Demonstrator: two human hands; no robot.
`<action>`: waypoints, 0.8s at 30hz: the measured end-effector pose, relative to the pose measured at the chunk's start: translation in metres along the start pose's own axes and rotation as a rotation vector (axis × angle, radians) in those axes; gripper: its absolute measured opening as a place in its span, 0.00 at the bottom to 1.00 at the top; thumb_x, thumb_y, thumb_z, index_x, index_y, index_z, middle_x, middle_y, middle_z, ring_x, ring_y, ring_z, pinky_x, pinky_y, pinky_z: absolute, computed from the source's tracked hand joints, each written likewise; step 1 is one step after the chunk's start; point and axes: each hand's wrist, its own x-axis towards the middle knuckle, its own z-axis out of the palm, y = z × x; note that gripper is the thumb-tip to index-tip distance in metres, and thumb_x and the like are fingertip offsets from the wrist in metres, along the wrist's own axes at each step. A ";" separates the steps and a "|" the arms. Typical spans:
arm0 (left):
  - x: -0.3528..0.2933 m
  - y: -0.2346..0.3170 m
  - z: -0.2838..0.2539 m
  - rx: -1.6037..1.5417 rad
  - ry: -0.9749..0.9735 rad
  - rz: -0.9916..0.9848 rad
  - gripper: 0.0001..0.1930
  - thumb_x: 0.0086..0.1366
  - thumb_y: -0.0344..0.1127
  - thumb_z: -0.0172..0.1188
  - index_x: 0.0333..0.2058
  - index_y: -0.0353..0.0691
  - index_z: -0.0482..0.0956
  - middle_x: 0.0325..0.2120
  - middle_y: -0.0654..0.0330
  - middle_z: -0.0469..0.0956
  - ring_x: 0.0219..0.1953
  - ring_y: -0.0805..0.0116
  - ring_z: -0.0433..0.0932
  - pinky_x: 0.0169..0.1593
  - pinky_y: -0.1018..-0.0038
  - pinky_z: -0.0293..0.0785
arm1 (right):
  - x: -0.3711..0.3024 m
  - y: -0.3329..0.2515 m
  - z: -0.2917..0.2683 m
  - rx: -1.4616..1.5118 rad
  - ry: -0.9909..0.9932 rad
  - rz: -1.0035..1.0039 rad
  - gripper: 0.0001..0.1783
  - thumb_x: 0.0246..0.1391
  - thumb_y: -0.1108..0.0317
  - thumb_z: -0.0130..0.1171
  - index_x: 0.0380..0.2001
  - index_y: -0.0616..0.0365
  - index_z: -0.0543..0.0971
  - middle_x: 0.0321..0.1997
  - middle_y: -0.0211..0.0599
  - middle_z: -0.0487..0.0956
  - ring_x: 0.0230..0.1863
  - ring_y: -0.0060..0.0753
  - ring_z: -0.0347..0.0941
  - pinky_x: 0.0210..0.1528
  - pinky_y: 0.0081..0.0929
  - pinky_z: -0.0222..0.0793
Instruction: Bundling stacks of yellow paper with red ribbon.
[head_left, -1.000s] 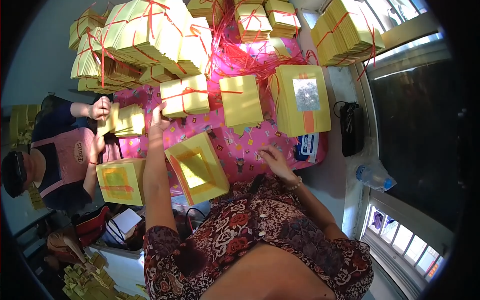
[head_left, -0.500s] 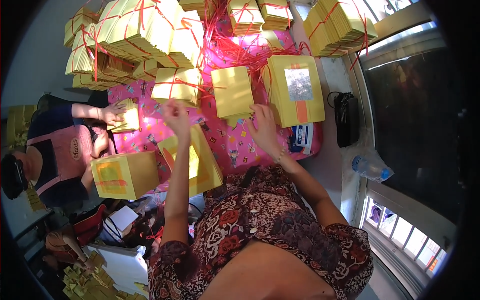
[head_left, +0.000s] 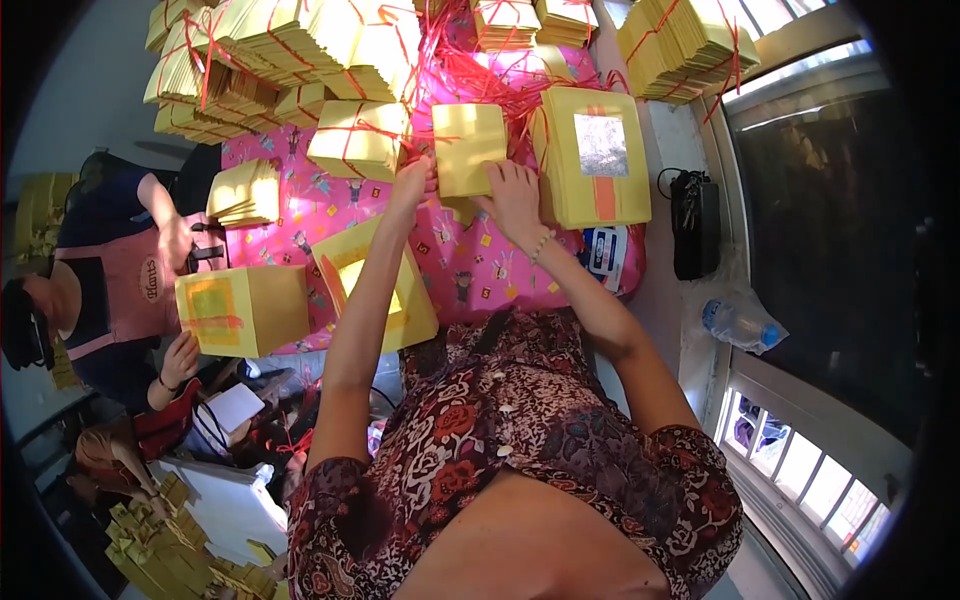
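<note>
A small stack of yellow paper sheets (head_left: pixel 468 135) lies on the pink patterned cloth (head_left: pixel 465 250) in front of me. My right hand (head_left: pixel 516 205) touches its near right corner, fingers stretched out and thumb apart. At the stack's near left side, my left hand (head_left: pixel 415 182) is closed; what its fingers pinch, if anything, is hidden. A red ribbon crosses the stack's left part. Left of it sits a tied yellow bundle (head_left: pixel 355 140). To the right stands a larger yellow stack (head_left: pixel 562 160) bearing a silvery patch (head_left: pixel 601 145) and an orange band.
Tied yellow bundles (head_left: pixel 300 45) are piled at the far left, with loose red ribbons (head_left: pixel 490 80) beside them. A co-worker (head_left: pixel 120 260) sits left, by a yellow block (head_left: pixel 275 310). A plastic bottle (head_left: pixel 740 325) and black case (head_left: pixel 695 230) lie on the right ledge.
My left hand has moved right and closed beside the small stack. My right hand has shifted onto the stack's corner. The co-worker's hands have left the small yellow pile.
</note>
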 end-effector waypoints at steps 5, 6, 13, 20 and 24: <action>0.006 0.007 -0.013 -0.113 -0.060 -0.221 0.24 0.68 0.56 0.39 0.51 0.48 0.71 0.38 0.67 0.76 0.35 0.77 0.70 0.42 0.75 0.60 | 0.012 0.015 -0.007 0.083 -0.078 -0.042 0.21 0.48 0.55 0.60 0.43 0.54 0.73 0.39 0.39 0.73 0.43 0.43 0.70 0.46 0.40 0.64; 0.005 0.007 -0.013 -0.117 -0.058 -0.221 0.24 0.68 0.56 0.39 0.51 0.48 0.71 0.38 0.67 0.76 0.35 0.77 0.70 0.42 0.75 0.60 | 0.014 0.019 -0.008 0.152 -0.074 -0.040 0.19 0.51 0.54 0.57 0.42 0.53 0.75 0.38 0.40 0.74 0.40 0.44 0.72 0.43 0.40 0.66; 0.013 -0.005 -0.015 -0.131 -0.049 -0.212 0.22 0.68 0.55 0.38 0.50 0.50 0.71 0.36 0.68 0.76 0.35 0.76 0.71 0.40 0.75 0.61 | 0.022 0.026 -0.016 0.424 -0.188 0.126 0.16 0.58 0.56 0.50 0.41 0.54 0.77 0.35 0.43 0.73 0.37 0.48 0.73 0.39 0.40 0.69; 0.016 -0.020 -0.004 0.160 0.120 0.313 0.12 0.64 0.40 0.53 0.44 0.44 0.75 0.34 0.63 0.76 0.33 0.72 0.75 0.37 0.76 0.70 | 0.025 0.024 -0.019 0.488 -0.105 0.154 0.14 0.59 0.60 0.48 0.42 0.55 0.77 0.37 0.43 0.74 0.39 0.48 0.72 0.42 0.37 0.68; -0.002 -0.005 0.015 0.634 0.285 0.645 0.11 0.57 0.33 0.59 0.39 0.38 0.76 0.33 0.57 0.77 0.30 0.67 0.76 0.35 0.73 0.73 | 0.017 0.006 -0.055 0.519 0.281 0.189 0.15 0.59 0.65 0.49 0.46 0.59 0.75 0.44 0.45 0.75 0.46 0.47 0.71 0.48 0.34 0.67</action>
